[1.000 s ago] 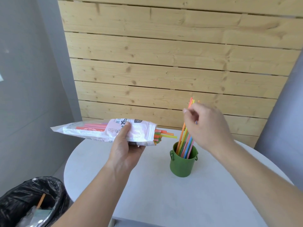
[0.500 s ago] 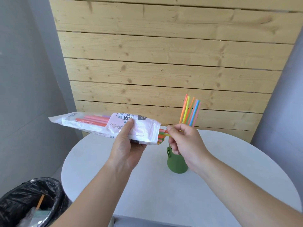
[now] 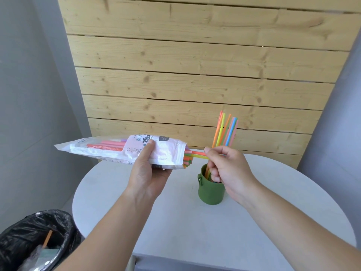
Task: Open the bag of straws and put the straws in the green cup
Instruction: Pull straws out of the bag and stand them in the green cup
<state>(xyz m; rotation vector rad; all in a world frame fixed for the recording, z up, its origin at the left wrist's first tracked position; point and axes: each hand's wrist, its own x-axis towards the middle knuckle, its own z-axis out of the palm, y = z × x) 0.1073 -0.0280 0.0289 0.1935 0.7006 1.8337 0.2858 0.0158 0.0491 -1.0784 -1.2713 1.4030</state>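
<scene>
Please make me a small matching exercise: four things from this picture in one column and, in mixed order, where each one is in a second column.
1. bag of straws
2. green cup
3. bin with black liner
4. right hand

a. on the floor, left of the table
b. standing on the white table
c. pinching straws at the bag's open end
d. held level in the left hand

Pairs: 1-d, 2-b, 3-a, 4-c

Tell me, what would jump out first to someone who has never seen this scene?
Probably the fan of bright neon plastic straws standing in the small green metal cup on the round white table, vivid against the pale wooden plank wall. Next, the left hand holding a white printed plastic bag of straws level in mid-air while the right hand pinches straws poking from its open end.
</scene>
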